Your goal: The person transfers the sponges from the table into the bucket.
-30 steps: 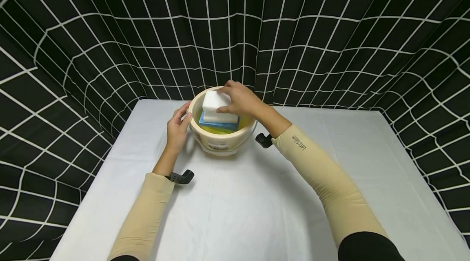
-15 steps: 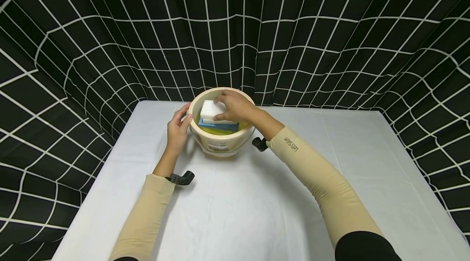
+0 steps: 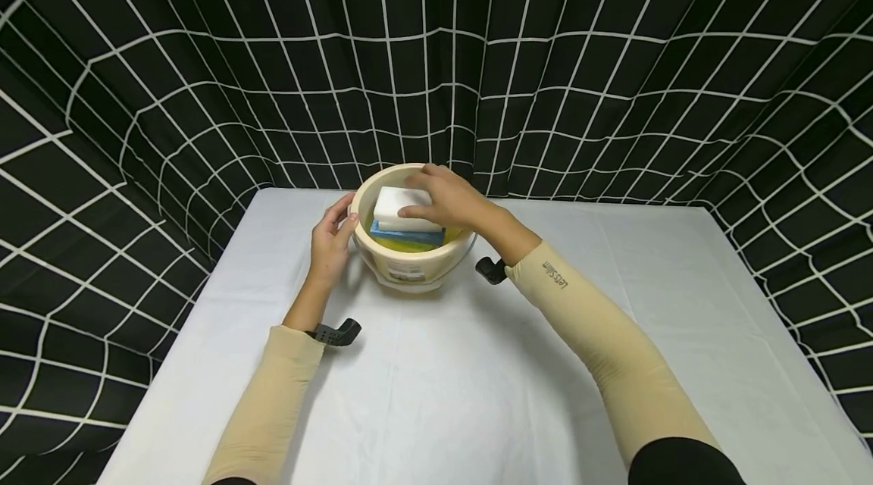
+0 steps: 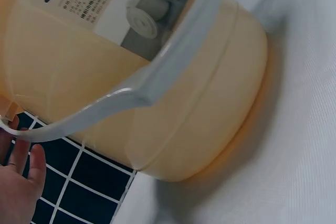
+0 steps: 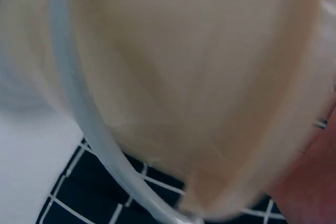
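A cream plastic bucket [image 3: 371,251] stands on the white-covered table. Inside it a white sponge-like block [image 3: 392,201] lies on a flat blue piece [image 3: 409,235], with something yellow [image 3: 402,245] under that. My left hand [image 3: 330,248] grips the bucket's left rim, its thumb in front and its fingers round the back. Over the bucket's right side hovers my right hand [image 3: 450,203], fingers spread and slightly blurred above the block; the thumb overlaps its front in the head view, and contact cannot be told. Only a blurred edge of the right hand [image 5: 310,179] shows in the right wrist view.
The bucket's grey handle [image 4: 142,85] hangs down along its front, below a printed label [image 4: 131,11]. A black curtain with white grid lines [image 3: 436,61] closes off the table [image 3: 436,394] at the back and both sides.
The white block has gone lower into the bucket and lies flatter on the blue piece. My right hand first sank with it, then drew back slightly right. My left hand stayed on the rim.
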Demonstrator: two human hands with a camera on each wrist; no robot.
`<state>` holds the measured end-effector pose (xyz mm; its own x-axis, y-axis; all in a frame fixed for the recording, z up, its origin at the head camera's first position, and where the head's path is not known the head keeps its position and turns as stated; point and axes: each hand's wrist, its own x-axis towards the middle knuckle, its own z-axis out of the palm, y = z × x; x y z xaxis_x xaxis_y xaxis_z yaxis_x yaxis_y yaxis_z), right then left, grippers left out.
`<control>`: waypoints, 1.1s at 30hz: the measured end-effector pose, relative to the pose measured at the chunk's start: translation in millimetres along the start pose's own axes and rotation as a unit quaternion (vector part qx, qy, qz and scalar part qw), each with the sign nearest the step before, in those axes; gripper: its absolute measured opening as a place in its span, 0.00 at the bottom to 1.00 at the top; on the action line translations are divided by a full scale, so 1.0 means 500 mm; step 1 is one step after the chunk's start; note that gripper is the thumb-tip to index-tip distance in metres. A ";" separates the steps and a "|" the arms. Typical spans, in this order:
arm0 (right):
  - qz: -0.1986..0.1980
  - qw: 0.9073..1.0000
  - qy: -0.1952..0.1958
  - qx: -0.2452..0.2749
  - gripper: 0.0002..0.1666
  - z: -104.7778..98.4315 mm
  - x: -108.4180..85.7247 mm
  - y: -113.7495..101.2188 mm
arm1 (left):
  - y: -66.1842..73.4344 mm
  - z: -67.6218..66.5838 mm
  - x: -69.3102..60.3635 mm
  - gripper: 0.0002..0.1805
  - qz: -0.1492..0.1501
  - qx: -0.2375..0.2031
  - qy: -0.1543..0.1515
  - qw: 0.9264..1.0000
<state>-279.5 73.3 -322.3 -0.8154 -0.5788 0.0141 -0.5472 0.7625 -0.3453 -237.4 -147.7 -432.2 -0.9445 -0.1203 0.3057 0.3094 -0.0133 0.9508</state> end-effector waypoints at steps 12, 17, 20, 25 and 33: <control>0.046 0.988 0.095 0.113 0.34 -0.041 -0.099 0.066 | 0.012 -0.014 0.003 0.27 -0.023 0.062 -0.035 0.997; 0.083 0.979 0.135 0.126 0.36 -0.027 -0.153 0.116 | 0.011 -0.026 -0.002 0.28 -0.021 0.108 -0.056 0.992; 0.105 0.974 0.162 0.117 0.37 -0.011 -0.182 0.145 | 0.011 -0.038 -0.007 0.29 -0.015 0.136 -0.073 0.988; 0.137 0.972 0.177 0.075 0.39 0.023 -0.222 0.190 | 0.007 -0.065 -0.010 0.33 0.005 0.198 -0.106 0.975; 0.172 0.974 0.148 0.001 0.49 0.070 -0.257 0.242 | 0.011 -0.100 -0.007 0.47 -0.015 0.376 -0.142 0.916</control>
<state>-234.2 229.6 -398.8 -0.9692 -0.1800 0.1679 -0.2321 0.8958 -0.3792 -227.1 -197.1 -430.5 -0.9751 0.1337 0.1772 0.2200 0.6874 0.6922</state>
